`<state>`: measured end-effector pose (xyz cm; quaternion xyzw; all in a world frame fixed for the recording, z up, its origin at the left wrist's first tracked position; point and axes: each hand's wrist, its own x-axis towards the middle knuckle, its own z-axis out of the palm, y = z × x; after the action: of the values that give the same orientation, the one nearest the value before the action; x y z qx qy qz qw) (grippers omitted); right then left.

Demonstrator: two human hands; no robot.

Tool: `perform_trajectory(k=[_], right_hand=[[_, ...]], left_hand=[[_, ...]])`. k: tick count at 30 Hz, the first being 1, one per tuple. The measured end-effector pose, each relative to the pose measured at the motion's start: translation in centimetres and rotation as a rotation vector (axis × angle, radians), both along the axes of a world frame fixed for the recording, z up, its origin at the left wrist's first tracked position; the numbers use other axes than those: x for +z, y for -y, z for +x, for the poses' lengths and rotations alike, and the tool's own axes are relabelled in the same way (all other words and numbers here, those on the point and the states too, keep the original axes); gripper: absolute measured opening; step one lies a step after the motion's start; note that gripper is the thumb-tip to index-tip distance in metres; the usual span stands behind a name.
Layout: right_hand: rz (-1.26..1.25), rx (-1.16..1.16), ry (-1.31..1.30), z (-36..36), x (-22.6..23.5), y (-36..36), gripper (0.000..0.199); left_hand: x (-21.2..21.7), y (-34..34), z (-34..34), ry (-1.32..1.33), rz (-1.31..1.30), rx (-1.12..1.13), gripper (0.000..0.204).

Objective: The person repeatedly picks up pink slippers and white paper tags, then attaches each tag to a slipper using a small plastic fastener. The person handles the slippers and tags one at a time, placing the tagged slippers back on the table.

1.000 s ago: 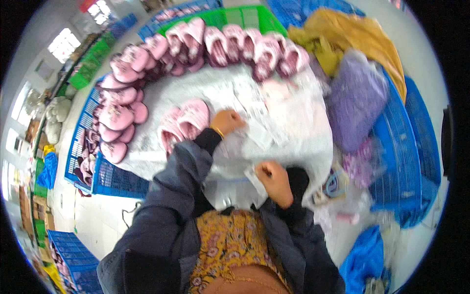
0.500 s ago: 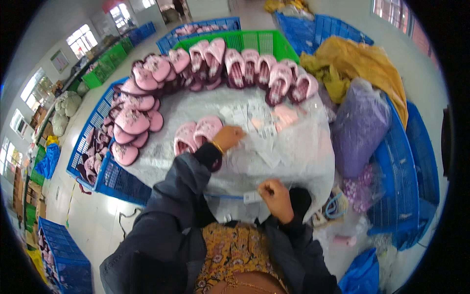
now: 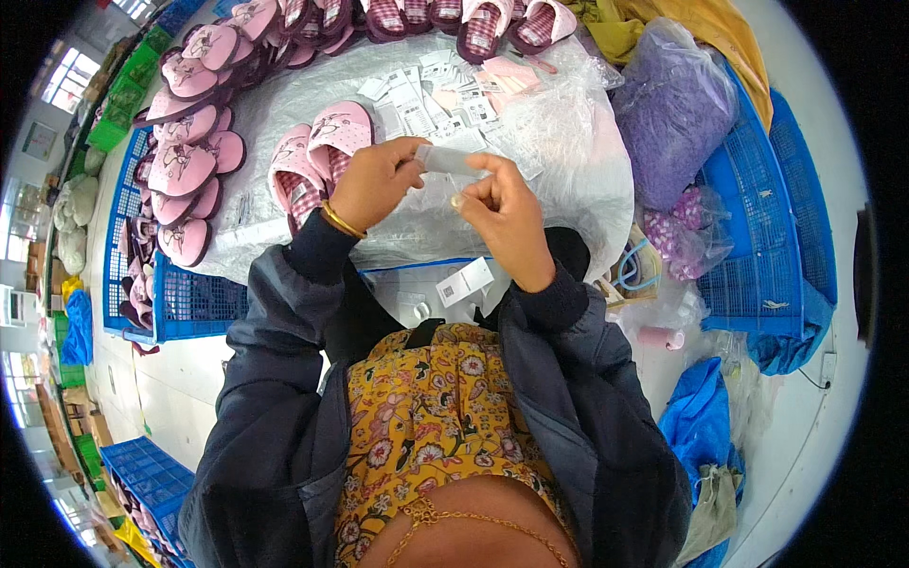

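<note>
A small translucent strip [image 3: 445, 159] stretches between my two hands above the covered work surface [image 3: 275, 222]. My left hand [image 3: 374, 189] pinches its left end between thumb and fingers. At the other end, the bent index finger of my right hand [image 3: 511, 218] meets the strip, its thumb held lower. A pair of pink slippers [image 3: 339, 140] with checked lining stands just beyond my left hand. Loose white printed tags [image 3: 409, 102] lie scattered past the strip. Nearer to me, a white tag [image 3: 464, 281] shows at the front edge; what supports it is unclear.
Pink slippers [image 3: 185, 168] are piled along the left side and across the back. A blue crate [image 3: 199, 301] stands at the left. On the right are a purple bundle in plastic [image 3: 674, 114], blue crates [image 3: 772, 218] and a blue bag [image 3: 696, 412].
My hands, apart before, have come together with the translucent strip between them. My right hand has left the white tag at the front edge. The whole view has tilted nearer to my body.
</note>
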<state>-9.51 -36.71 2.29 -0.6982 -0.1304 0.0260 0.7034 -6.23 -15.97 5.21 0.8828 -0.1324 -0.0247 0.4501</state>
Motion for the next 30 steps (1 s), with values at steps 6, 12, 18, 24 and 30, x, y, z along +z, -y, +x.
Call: perform_trajectory(k=[6,12,18,24,30], right_hand=[[-0.005,-0.044,0.03,1.3,-0.6,-1.9,0.05],[-0.067,-0.059,0.051,1.5,-1.3,-1.8,0.044],[-0.072,-0.061,0.045,1.3,-1.3,-1.5,0.043],[-0.081,-0.07,0.038,1.3,-1.7,-1.4,0.042],[-0.053,-0.058,0.029,1.2,-1.9,-1.4,0.042]], left_hand=[[0.7,1.4,-1.8,0.232,0.166,-0.012,0.031],[1.0,2.0,-2.3,0.266,0.175,-0.041,0.029],[0.7,2.3,-2.4,0.316,0.174,-0.054,0.028],[0.5,2.5,-2.4,0.3,0.177,-0.061,0.028],[-0.5,2.4,-2.4,0.34,0.198,-0.077,0.028]])
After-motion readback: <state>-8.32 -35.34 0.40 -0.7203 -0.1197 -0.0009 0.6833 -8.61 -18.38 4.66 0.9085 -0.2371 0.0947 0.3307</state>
